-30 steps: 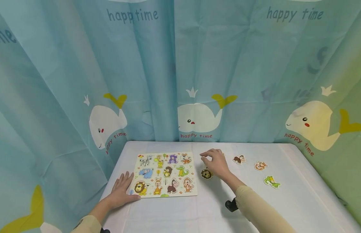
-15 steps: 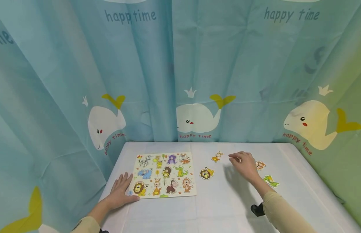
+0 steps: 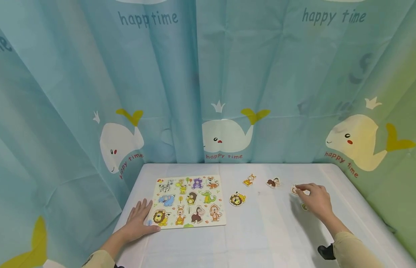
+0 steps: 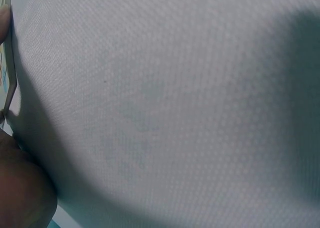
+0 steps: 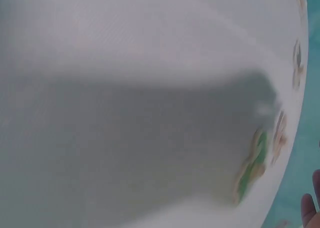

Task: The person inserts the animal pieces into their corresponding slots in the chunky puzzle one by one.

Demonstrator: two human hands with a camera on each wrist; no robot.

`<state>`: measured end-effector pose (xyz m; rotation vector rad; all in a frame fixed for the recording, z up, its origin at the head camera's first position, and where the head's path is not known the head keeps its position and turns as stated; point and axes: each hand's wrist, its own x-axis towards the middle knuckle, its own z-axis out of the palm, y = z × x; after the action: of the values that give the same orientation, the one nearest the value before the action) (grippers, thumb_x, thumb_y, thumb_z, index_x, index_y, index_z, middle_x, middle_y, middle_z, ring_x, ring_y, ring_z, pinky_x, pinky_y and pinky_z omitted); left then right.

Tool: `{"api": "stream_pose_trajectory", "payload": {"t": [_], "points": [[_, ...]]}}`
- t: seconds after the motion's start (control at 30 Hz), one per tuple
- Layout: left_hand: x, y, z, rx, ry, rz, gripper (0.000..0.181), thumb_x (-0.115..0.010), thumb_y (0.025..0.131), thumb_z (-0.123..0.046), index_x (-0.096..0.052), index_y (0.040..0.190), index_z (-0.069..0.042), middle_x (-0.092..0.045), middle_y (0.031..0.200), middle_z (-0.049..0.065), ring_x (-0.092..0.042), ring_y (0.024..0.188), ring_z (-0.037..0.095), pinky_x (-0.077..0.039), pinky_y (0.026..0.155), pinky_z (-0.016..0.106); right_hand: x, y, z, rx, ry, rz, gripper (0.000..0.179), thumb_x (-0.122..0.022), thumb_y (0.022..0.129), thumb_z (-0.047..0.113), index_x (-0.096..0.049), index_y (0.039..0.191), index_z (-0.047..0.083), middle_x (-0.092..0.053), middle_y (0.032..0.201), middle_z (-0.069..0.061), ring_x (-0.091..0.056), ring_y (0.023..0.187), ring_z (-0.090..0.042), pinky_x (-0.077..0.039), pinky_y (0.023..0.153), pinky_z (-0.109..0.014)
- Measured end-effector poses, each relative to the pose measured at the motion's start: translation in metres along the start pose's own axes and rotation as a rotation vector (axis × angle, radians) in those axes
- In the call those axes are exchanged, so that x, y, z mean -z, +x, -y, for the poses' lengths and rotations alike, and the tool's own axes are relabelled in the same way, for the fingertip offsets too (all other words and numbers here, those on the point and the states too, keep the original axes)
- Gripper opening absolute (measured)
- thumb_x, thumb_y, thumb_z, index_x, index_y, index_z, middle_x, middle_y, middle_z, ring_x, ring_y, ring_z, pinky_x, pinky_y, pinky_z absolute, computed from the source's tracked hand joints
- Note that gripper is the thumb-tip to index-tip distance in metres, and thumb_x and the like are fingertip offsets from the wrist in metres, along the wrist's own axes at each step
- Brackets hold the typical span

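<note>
My left hand (image 3: 138, 220) lies with its fingers spread at the left edge of a wooden animal puzzle board (image 3: 222, 208). Its thumb touches the board's near left corner. In the left wrist view only bits of that hand (image 4: 22, 193) show. Over the right of the table, my right hand (image 3: 316, 201) hovers with thumb and forefinger close above a monkey piece (image 3: 293, 189). The right wrist view shows this monkey piece (image 5: 279, 138) lying on the cloth, apart from the fingertips (image 5: 307, 208). A crocodile piece (image 5: 252, 168) lies nearer, mostly hidden by the hand in the head view.
Right of the board lie a lion piece (image 3: 237, 199), a kangaroo piece (image 3: 249, 180) and a gorilla piece (image 3: 273, 182). A white cloth (image 3: 261, 238) covers the table. Behind its far edge hangs a blue curtain (image 3: 181, 93) printed with whales.
My right hand has moved right, from above the lion and kangaroo pieces, past the gorilla, to the monkey. The left hand stays at the board. The pieces have not moved.
</note>
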<state>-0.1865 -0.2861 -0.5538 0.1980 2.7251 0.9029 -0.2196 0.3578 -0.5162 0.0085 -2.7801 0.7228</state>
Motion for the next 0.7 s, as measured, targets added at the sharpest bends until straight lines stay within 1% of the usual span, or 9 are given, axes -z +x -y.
{"api": "stream_pose_trajectory", "payload": {"t": [0.13, 0.23, 0.43, 0.57, 0.7], "points": [[0.000, -0.001, -0.001, 0.004, 0.000, -0.001, 0.118, -0.083, 0.080, -0.051, -0.017, 0.160, 0.004, 0.000, 0.166, 0.032, 0.010, 0.151, 0.050, 0.009, 0.121, 0.063, 0.008, -0.009, -0.015, -0.016, -0.030, -0.001, 0.033, -0.062, 0.101, 0.026, -0.074, 0.116, -0.001, -0.064, 0.119, -0.031, -0.046, 0.114, -0.056, -0.035, 0.087, -0.071], [0.000, -0.001, 0.000, 0.004, 0.002, 0.000, 0.118, -0.083, 0.080, -0.051, -0.016, 0.161, 0.004, 0.000, 0.166, 0.032, 0.011, 0.151, 0.050, 0.009, 0.121, 0.062, 0.011, -0.015, -0.026, -0.026, -0.051, 0.013, 0.034, -0.062, 0.100, 0.026, -0.073, 0.117, -0.001, -0.064, 0.120, -0.032, -0.046, 0.113, -0.056, -0.035, 0.085, -0.070], [0.000, 0.000, 0.000, -0.001, -0.001, -0.002, 0.118, -0.083, 0.080, -0.051, -0.016, 0.160, 0.005, 0.000, 0.166, 0.032, 0.010, 0.151, 0.051, 0.009, 0.121, 0.062, 0.014, -0.024, -0.040, -0.059, -0.104, 0.034, 0.035, -0.067, 0.096, 0.028, -0.074, 0.116, 0.000, -0.065, 0.117, -0.031, -0.049, 0.108, -0.056, -0.039, 0.079, -0.067], [0.000, 0.000, 0.000, -0.003, -0.001, -0.002, 0.118, -0.083, 0.080, -0.050, -0.016, 0.160, 0.006, 0.000, 0.165, 0.033, 0.010, 0.151, 0.051, 0.009, 0.121, 0.062, 0.014, -0.029, -0.045, -0.085, -0.122, 0.043, 0.034, -0.072, 0.093, 0.030, -0.076, 0.110, 0.001, -0.065, 0.115, -0.031, -0.050, 0.105, -0.055, -0.039, 0.078, -0.067], [0.001, 0.000, -0.003, -0.002, 0.003, -0.002, 0.118, -0.083, 0.080, -0.050, -0.017, 0.160, 0.006, 0.000, 0.165, 0.033, 0.010, 0.151, 0.051, 0.008, 0.121, 0.063, 0.012, -0.032, -0.049, -0.098, -0.135, 0.022, 0.029, -0.076, 0.090, 0.031, -0.078, 0.099, 0.004, -0.066, 0.113, -0.031, -0.051, 0.104, -0.055, -0.040, 0.076, -0.066]]}}
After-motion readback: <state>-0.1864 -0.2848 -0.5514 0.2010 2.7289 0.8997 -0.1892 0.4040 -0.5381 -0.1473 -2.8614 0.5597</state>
